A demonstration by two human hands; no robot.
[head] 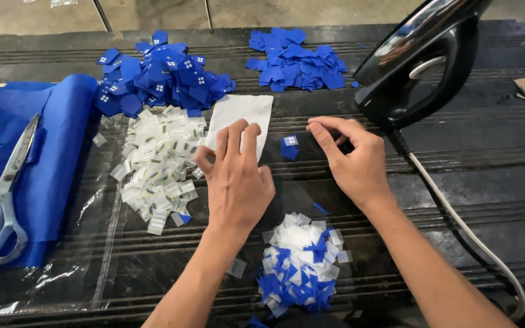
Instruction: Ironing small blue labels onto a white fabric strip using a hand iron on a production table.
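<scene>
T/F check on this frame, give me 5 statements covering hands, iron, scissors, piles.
1. The left hand rests flat on a white sheet. True.
2. The right hand grips the iron. False: it is beside the small blue piece; the iron stands untouched behind it.
3. The scissors lie on blue fabric at the left. True.
4. The pile nearest the person is all white. False: it mixes white and blue scraps.
5. The iron lies flat on the white sheet. False: it stands tilted up at the right, off the sheet.
</scene>
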